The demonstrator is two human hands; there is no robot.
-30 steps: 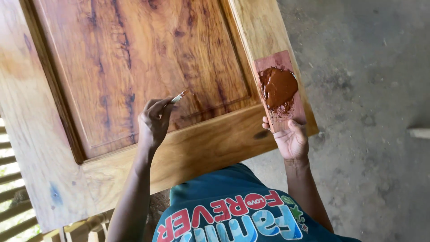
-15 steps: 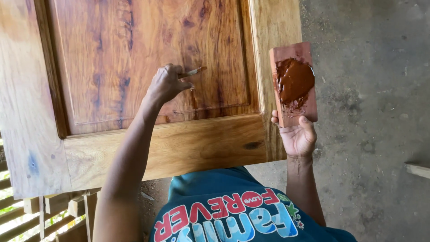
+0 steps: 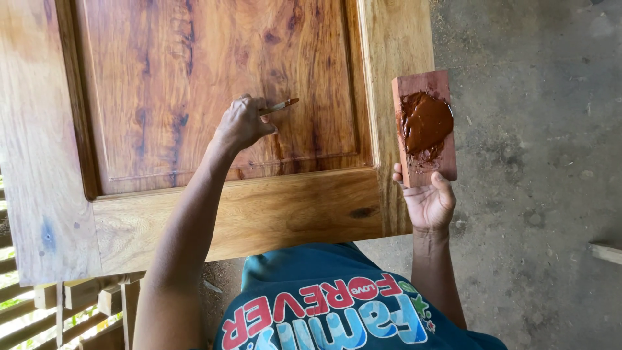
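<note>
Left hand (image 3: 243,123) pinches a small putty knife (image 3: 280,105) at frame centre; best pressed flat along the door panel (image 3: 194,78). Right hand (image 3: 429,204) clasps the filler-smeared wooden block (image 3: 424,126).

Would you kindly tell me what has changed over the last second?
The left hand, gripping the small tool, moved from the panel's lower edge up the door panel. The right hand kept holding the small board of brown filler beside the door.
</note>
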